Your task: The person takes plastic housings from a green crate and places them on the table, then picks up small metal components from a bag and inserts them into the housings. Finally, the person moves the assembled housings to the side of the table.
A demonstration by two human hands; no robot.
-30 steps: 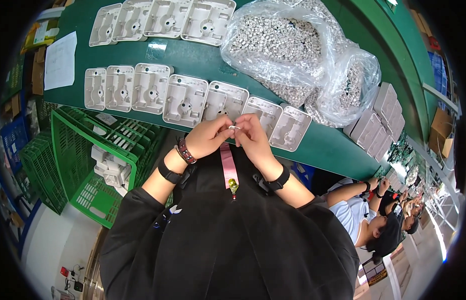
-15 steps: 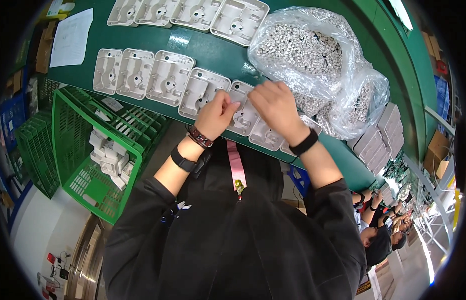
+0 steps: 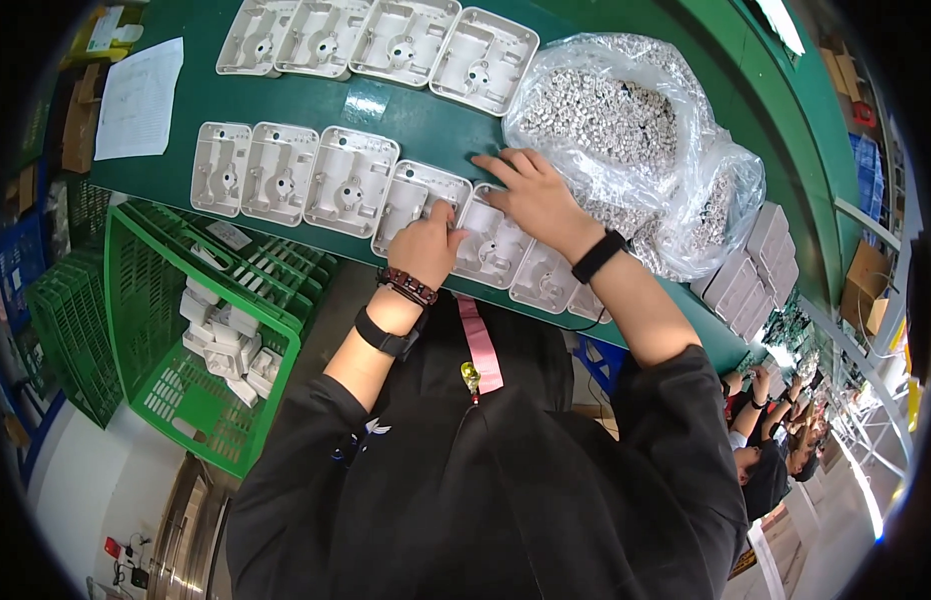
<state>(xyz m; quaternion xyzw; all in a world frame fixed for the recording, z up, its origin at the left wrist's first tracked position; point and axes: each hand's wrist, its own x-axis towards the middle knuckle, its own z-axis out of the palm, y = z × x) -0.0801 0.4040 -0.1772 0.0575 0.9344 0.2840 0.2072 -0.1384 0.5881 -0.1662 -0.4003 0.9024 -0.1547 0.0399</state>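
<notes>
A row of light-grey plastic housings, open side up, lies along the table's near edge. My left hand is over one housing near the row's middle, its fingers bent down into it. What its fingertips hold, if anything, is hidden. My right hand is spread palm down above the far side of the neighbouring housing, fingers apart and nothing visible in them. Just beyond that hand, a clear plastic bag lies open, full of small silvery metal parts.
A second row of grey housings lies farther back on the green table. Stacked grey pieces sit at the right. A paper sheet lies at the left. Below it, a green crate holds white parts. Other people work at right.
My left hand has come down into the housing. My right hand has opened from a closed shape, its fingers now spread near the bag. The view has shifted slightly.
</notes>
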